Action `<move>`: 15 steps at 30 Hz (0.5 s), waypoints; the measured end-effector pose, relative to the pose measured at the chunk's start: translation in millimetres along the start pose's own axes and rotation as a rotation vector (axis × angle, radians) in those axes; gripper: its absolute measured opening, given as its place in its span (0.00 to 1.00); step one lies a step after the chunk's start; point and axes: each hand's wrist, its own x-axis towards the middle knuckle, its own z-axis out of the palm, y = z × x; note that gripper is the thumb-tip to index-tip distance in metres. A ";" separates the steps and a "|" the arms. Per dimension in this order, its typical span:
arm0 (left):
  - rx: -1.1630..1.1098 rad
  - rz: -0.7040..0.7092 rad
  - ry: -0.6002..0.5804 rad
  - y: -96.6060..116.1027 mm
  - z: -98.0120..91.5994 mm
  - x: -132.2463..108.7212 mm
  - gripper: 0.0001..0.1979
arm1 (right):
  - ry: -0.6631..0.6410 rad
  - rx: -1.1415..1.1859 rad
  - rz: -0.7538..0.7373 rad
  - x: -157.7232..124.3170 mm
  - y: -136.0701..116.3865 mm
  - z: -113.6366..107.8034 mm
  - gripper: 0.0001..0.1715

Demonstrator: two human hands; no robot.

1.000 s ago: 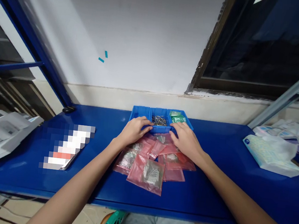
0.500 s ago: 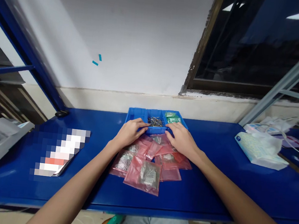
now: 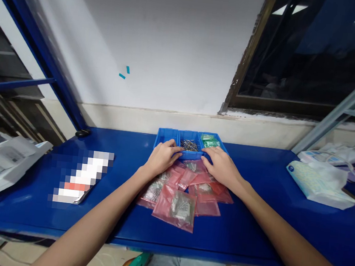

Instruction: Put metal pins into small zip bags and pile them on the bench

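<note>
Three blue plastic parts bins stand side by side against the wall. The left bin (image 3: 167, 136) shows no contents, the middle bin (image 3: 188, 154) holds many small metal pins or screws (image 3: 189, 145), and the right bin (image 3: 222, 146) has green packets (image 3: 209, 141). My left hand (image 3: 164, 157) has thumb and fingers closed on the front rim where the left and middle bins meet. At the other side, my right hand (image 3: 221, 166) grips the front rim near the middle and right bins. Under and before both hands lie several pink plastic bags (image 3: 175, 207) with small metal parts inside.
On the blue table (image 3: 236, 238), a blurred-out flat item (image 3: 87, 176) lies to the left, beside a white device with cables (image 3: 7, 165). A tissue pack (image 3: 319, 183) sits at the right. A small black object (image 3: 83, 133) rests near the left frame post (image 3: 64, 98).
The camera view has turned slightly left, so everything sits further right in the picture. Both hands stay at the bins' front rim; bins and bags look unmoved.
</note>
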 end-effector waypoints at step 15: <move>-0.059 -0.010 -0.140 -8.0 -2.0 22.4 0.06 | 0.026 0.036 0.088 -0.4 -2.4 -3.1 0.16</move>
